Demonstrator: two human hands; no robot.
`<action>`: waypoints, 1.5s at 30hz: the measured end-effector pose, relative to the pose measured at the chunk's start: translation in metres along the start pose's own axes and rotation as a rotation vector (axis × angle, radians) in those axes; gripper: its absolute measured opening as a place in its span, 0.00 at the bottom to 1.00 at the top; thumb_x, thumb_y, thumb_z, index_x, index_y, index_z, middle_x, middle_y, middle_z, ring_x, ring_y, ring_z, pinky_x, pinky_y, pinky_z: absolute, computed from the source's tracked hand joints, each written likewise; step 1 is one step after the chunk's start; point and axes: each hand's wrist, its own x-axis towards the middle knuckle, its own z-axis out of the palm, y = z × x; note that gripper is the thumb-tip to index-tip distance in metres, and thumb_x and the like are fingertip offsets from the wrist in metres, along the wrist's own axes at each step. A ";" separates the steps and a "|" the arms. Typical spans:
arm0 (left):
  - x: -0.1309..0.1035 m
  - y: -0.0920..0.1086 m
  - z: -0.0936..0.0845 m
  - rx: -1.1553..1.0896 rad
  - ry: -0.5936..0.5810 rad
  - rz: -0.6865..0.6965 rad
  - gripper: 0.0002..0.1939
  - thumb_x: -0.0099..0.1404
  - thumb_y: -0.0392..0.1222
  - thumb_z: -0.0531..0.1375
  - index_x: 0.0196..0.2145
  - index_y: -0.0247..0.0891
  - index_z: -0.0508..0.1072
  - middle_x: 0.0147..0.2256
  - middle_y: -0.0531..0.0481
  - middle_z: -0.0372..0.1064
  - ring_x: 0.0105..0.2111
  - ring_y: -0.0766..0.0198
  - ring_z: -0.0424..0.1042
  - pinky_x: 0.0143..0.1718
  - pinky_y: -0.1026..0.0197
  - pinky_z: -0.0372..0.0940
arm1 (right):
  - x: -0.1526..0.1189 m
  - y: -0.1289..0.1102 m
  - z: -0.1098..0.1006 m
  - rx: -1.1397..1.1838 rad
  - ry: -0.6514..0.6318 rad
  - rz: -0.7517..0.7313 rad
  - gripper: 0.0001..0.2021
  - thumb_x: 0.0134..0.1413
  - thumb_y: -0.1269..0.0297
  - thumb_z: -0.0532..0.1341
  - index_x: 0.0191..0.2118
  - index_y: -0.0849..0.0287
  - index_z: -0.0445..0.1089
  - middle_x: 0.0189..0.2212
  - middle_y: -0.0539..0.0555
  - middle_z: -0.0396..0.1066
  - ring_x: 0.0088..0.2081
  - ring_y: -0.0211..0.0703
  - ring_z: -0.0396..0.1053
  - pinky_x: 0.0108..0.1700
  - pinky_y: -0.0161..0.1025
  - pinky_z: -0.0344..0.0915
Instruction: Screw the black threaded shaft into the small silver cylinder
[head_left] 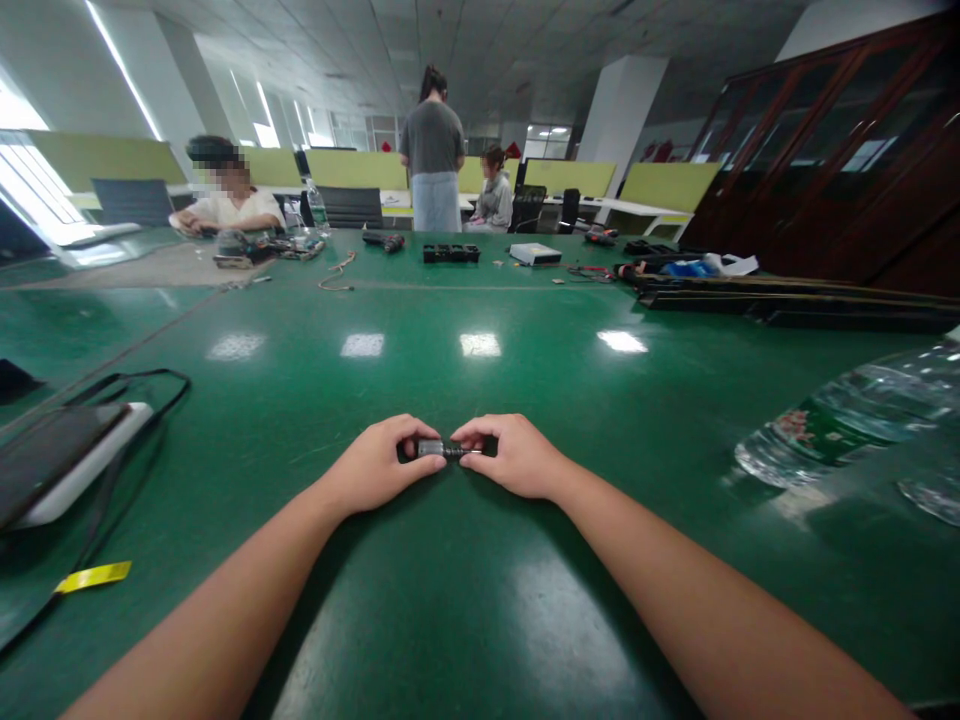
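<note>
Just above the green tabletop [390, 600], or resting on it, is a small silver-grey part with a dark ridged, spring-like stem [453, 452]; its exact kind is too small to make out. My left hand [382, 465] is closed around the silver end, thumb in front and fingers behind. From the other side, my right hand [517, 458] pinches the thin right end of the stem between thumb and fingers. The ridged middle shows in the gap between both hands. Fingers partly hide both ends.
Water bottles [840, 425] lie at the right. A dark flat device [60, 460] with a black strap is at the left. Farther back are a black slotted part [451, 253], a silver box [535, 254] and long black strips [787, 300]. Several people are beyond.
</note>
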 end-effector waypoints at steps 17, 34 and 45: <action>0.001 0.002 -0.001 0.015 -0.014 -0.005 0.14 0.58 0.48 0.64 0.40 0.39 0.76 0.33 0.50 0.70 0.33 0.61 0.69 0.35 0.61 0.62 | 0.000 -0.004 0.001 -0.117 0.003 -0.056 0.09 0.49 0.67 0.65 0.39 0.58 0.76 0.33 0.52 0.73 0.35 0.39 0.69 0.40 0.36 0.63; 0.001 0.000 0.001 0.023 -0.002 0.004 0.14 0.57 0.47 0.65 0.40 0.40 0.76 0.33 0.50 0.71 0.33 0.61 0.68 0.35 0.61 0.62 | 0.005 0.001 0.009 -0.151 0.022 -0.060 0.13 0.44 0.69 0.66 0.40 0.56 0.75 0.31 0.50 0.72 0.33 0.38 0.67 0.38 0.36 0.62; 0.001 -0.001 0.000 0.012 -0.018 0.009 0.14 0.57 0.46 0.65 0.41 0.40 0.76 0.34 0.51 0.71 0.34 0.61 0.68 0.36 0.61 0.61 | 0.005 -0.001 0.007 -0.129 0.009 -0.057 0.13 0.44 0.70 0.66 0.39 0.57 0.75 0.31 0.50 0.72 0.32 0.38 0.67 0.37 0.36 0.62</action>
